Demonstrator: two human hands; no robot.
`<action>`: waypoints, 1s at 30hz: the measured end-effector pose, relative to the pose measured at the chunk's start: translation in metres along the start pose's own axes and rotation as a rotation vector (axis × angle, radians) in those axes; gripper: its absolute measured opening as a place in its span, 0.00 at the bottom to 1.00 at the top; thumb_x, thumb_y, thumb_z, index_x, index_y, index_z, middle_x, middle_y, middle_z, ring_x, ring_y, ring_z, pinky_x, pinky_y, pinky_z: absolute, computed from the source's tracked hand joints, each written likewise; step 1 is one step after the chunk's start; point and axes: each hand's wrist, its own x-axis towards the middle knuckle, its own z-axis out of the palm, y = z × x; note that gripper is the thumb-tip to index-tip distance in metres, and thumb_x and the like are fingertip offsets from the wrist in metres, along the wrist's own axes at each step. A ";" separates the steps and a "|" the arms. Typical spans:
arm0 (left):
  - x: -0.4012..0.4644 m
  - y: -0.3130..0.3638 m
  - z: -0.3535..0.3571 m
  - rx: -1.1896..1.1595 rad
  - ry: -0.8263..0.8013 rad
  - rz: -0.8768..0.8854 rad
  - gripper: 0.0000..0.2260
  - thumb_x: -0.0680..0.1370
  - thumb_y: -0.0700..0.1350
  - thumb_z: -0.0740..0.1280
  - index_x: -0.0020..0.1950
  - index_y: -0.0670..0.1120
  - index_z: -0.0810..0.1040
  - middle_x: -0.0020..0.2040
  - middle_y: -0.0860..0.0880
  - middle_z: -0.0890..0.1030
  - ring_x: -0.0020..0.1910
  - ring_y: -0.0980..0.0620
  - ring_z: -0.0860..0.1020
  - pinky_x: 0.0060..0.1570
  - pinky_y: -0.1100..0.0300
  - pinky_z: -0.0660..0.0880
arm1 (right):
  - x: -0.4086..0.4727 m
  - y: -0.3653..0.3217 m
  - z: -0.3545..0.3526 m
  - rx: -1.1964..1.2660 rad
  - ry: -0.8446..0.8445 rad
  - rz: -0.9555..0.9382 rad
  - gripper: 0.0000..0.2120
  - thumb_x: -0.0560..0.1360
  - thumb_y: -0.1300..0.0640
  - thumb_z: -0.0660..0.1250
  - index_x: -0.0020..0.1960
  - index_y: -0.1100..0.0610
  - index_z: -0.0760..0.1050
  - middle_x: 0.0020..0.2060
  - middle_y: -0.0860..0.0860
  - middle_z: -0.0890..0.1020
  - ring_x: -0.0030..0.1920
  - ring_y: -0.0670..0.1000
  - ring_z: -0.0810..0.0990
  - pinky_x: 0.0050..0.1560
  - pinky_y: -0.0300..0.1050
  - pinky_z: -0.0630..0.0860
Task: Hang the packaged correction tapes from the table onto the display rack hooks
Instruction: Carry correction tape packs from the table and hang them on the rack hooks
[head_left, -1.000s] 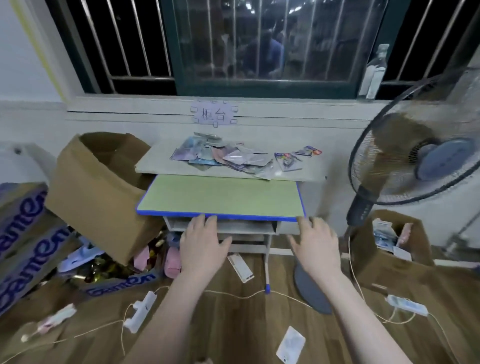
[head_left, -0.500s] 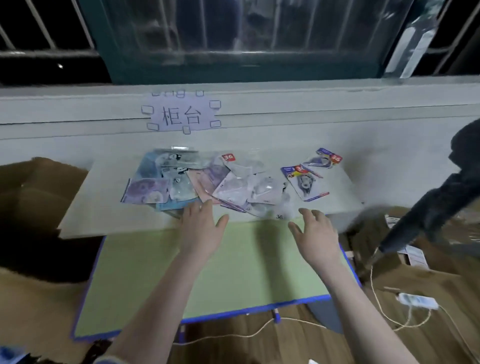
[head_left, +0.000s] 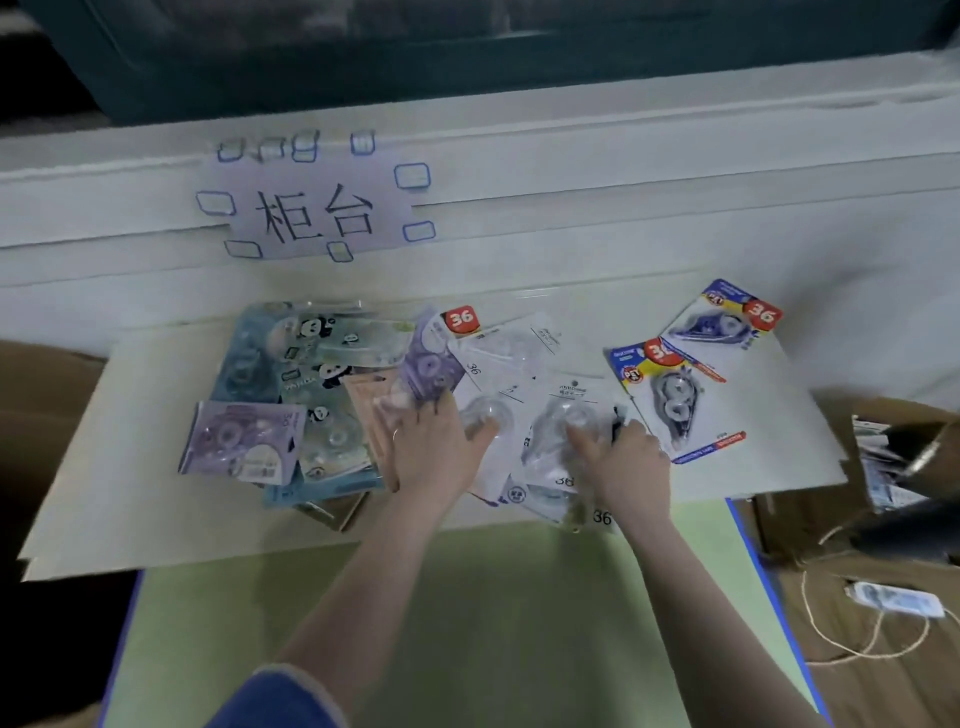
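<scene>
As both forearms reached over the green bench top (head_left: 467, 613) with its blue edge, a blue sleeve (head_left: 275, 701) showed at the bottom of the frame. Beyond the green surface lay a pale board (head_left: 130, 509) carrying the packaged correction tapes (head_left: 332, 395), a loose overlapping heap at its middle. The left hand (head_left: 434, 452) lay flat on the heap, fingers spread and fairly straight, fingertips on a peach pack (head_left: 371, 400) and a purple pack (head_left: 431, 364). The right hand (head_left: 626, 470) rested just beside it on a clear-blistered white pack (head_left: 566, 415); its fingers were bent over the pack, though whether they pinched it could not be told. To the left of the hands sat panda-printed teal packs (head_left: 306, 358) and another purple pack (head_left: 241, 441). To the right, apart from the heap, lay two blue-and-white carded tapes (head_left: 675, 400), the farther one (head_left: 724, 317) bearing a red "36" sticker.

On the floor at right, an open cardboard box (head_left: 810, 525) held more packets (head_left: 883, 467), partly hidden by a dark object (head_left: 914, 525). A white power strip (head_left: 896, 600) and its cord lay nearer. Another brown box (head_left: 41, 395) stood at far left. Behind the board, a paper sign (head_left: 317, 213) with two handwritten characters was taped to the white sill, below a dark green window frame (head_left: 467, 52).
</scene>
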 end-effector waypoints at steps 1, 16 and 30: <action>0.002 0.001 0.002 -0.015 -0.005 -0.013 0.32 0.78 0.65 0.58 0.72 0.43 0.65 0.67 0.42 0.74 0.66 0.41 0.71 0.62 0.49 0.68 | 0.001 -0.002 -0.001 -0.010 0.001 0.006 0.37 0.74 0.35 0.61 0.66 0.66 0.65 0.61 0.63 0.73 0.62 0.63 0.70 0.62 0.53 0.65; 0.014 0.003 0.001 -0.508 -0.097 -0.043 0.21 0.65 0.51 0.78 0.52 0.46 0.76 0.48 0.49 0.81 0.49 0.47 0.79 0.42 0.58 0.69 | -0.008 -0.009 0.002 0.498 0.124 0.083 0.21 0.65 0.54 0.75 0.52 0.56 0.69 0.43 0.50 0.78 0.47 0.54 0.78 0.44 0.43 0.71; -0.012 -0.029 -0.009 -0.685 -0.087 -0.094 0.23 0.60 0.56 0.67 0.52 0.47 0.78 0.45 0.50 0.82 0.45 0.48 0.80 0.40 0.57 0.72 | -0.030 -0.017 -0.016 0.972 0.066 0.140 0.07 0.70 0.59 0.73 0.38 0.55 0.74 0.34 0.51 0.78 0.34 0.52 0.75 0.39 0.44 0.72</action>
